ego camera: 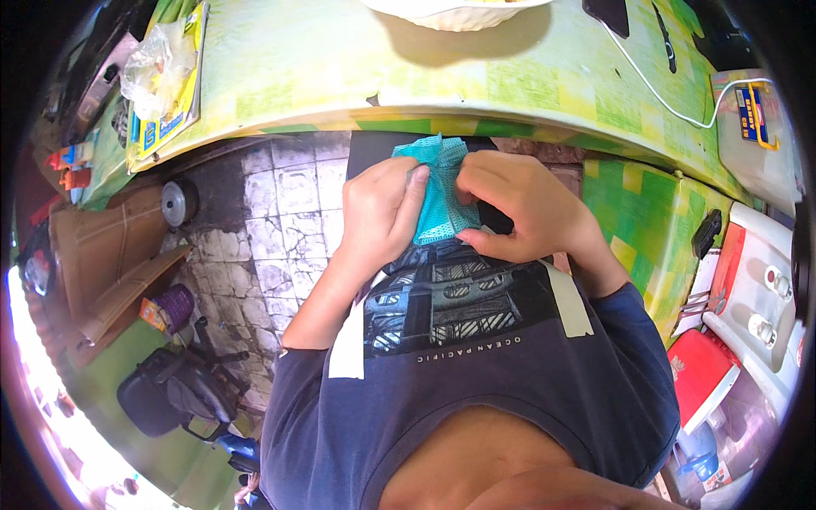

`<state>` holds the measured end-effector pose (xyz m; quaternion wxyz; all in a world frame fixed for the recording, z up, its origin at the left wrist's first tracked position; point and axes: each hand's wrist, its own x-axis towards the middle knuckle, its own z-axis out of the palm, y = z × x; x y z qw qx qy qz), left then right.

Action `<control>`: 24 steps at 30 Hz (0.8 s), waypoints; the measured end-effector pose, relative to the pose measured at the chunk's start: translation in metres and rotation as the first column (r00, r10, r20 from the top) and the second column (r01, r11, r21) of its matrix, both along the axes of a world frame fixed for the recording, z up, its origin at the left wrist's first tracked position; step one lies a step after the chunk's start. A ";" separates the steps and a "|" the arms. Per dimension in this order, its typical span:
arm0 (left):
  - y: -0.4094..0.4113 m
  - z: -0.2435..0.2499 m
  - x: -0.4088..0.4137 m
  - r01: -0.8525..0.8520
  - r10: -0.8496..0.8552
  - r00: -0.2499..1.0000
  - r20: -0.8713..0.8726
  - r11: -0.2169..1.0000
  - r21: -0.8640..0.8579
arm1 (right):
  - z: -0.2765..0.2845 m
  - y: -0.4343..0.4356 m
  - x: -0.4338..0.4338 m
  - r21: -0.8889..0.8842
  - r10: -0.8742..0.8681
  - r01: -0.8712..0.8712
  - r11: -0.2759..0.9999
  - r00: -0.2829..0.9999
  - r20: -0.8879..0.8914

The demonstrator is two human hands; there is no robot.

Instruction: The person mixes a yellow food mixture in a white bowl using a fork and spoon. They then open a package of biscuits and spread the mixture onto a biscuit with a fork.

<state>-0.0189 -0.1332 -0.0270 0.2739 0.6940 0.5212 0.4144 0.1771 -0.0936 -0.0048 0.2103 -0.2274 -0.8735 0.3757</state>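
Close in front of my chest is a piece of teal mesh fabric [440, 210], loosely folded, possibly a small pouch. My left hand [386, 210] grips its left side, with the thumb lying along the cloth. On the opposite side, my right hand [526, 204] has its curled fingers at the cloth's right edge, and its thumb touches near the lower right corner. Whether anything lies inside the folds is hidden. Both hands are raised off the table, just short of its near edge.
Ahead runs a table with a green and yellow tablecloth [287, 64], bearing a white bowl [452, 16], a white cable [644, 76] and a plastic bag [159, 64]. A plastic container [733, 153] stands right. Left are cardboard [102, 255] and a black office chair [153, 395].
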 end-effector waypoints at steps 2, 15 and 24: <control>-0.002 0.000 0.001 -0.043 0.043 0.999 -0.033 0.999 0.009 | 0.009 -0.001 -0.003 0.044 -0.022 0.021 0.999 1.000 0.021; 0.002 0.032 -0.020 0.001 0.013 0.998 -0.054 0.967 0.255 | 0.003 -0.003 -0.009 -0.011 -0.206 0.207 0.978 0.967 -0.152; 0.017 0.026 -0.032 0.096 -0.078 0.985 -0.151 0.989 0.114 | -0.005 0.002 -0.003 -0.026 -0.269 0.268 0.963 0.948 -0.169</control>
